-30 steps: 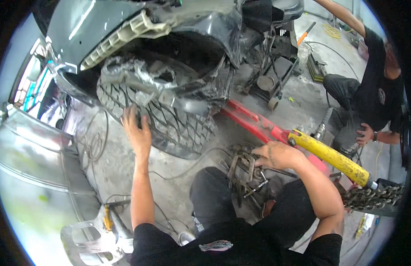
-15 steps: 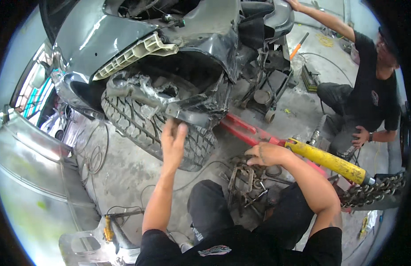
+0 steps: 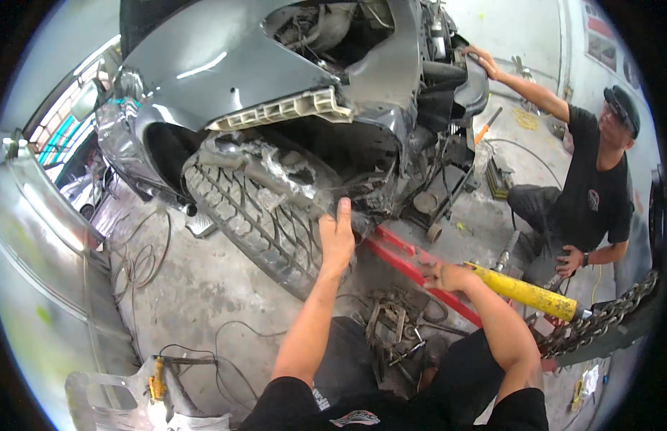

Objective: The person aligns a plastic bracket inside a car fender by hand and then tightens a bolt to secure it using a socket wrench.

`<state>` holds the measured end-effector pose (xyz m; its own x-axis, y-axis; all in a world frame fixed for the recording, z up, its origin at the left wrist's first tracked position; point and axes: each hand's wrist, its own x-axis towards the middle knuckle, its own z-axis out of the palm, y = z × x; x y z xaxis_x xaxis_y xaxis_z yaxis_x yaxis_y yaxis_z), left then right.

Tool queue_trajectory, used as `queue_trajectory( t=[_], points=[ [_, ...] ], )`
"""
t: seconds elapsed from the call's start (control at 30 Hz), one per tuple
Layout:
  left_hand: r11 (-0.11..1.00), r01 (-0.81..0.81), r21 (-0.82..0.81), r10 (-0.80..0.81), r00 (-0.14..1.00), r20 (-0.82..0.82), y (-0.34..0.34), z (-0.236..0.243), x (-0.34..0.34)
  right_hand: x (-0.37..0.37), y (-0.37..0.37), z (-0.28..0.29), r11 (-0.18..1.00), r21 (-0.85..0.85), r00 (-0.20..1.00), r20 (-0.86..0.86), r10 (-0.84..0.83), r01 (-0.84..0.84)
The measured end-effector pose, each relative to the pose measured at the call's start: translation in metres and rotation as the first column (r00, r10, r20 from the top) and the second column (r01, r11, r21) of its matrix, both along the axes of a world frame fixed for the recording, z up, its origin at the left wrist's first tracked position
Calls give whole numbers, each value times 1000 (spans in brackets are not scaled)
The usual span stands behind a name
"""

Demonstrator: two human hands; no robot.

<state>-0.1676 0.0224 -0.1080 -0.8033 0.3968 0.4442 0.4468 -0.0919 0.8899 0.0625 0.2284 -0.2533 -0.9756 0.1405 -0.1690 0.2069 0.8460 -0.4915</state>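
Observation:
My left hand (image 3: 336, 241) is at the lower corner of a torn, crumpled wheel-arch liner (image 3: 276, 169) on the dark grey car body. Its thumb points up against the torn edge, and the fingers curl round it, partly hidden. Right behind that hand sits a large treaded tyre (image 3: 254, 223), turned at an angle under the arch. My right hand (image 3: 448, 277) is over a red metal beam (image 3: 402, 262) with its fingers apart, touching or close to its top. Beside that hand lies a yellow cylinder (image 3: 527, 291), joined to a heavy chain (image 3: 599, 316).
Clamps and metal tools (image 3: 394, 327) lie on the floor between my knees. A co-worker (image 3: 589, 179) crouches at the right, one hand on the car's front. Cables (image 3: 143, 262) coil at the left. A silver panel (image 3: 49, 266) stands far left; a yellow-handled tool (image 3: 157, 381) is lower left.
My left hand has moved right, from in front of the tyre to the liner's torn edge. My right hand has shifted onto the red beam. The view has turned, showing more of the car.

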Motion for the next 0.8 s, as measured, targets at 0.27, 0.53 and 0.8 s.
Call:
queue_trajectory(
  t=[0.27,0.53,0.8],
  points=[
    [988,74,133,-69,997,-46,7,-3,0,-6,-3,-13,996,90,999,50,6,-11],
    [989,55,135,-57,998,7,11,8,12,-4,-28,11,999,2,996,81,36,-37],
    [996,32,88,-31,999,-4,0,1,7,-24,-31,25,1000,13,975,-222,-2,5]
  ],
)
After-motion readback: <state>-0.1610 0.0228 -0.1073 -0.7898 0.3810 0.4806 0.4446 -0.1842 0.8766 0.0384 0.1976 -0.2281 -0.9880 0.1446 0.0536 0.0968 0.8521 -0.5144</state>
